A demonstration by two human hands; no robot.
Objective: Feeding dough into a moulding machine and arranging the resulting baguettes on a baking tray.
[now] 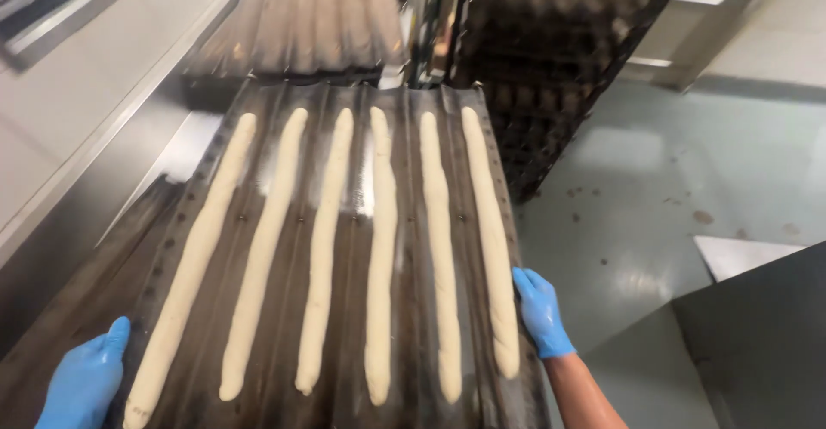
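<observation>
Both hands wear blue gloves and grip a dark, corrugated baking tray (404, 222) by its long edges: the left hand (86, 382) is wrapped over the near left corner, the right hand (542, 313) is clamped on the right rim a little farther forward, thumb on top. Holding it at opposite sides seems meant to keep the long tray level, so nothing rolls out of its channels. Between the hands lie six long, pale strands of raw dough (379, 257), one to a groove, running away from the hands and kept apart by the ridges. Ahead of the hands, beyond the tray's far end, a second ridged tray (301, 20) sits in a dark rack (551, 93). To the right of the right hand is a glossy grey floor (654, 197), and a metal worktop corner (757, 334) stands just beside that forearm.
</observation>
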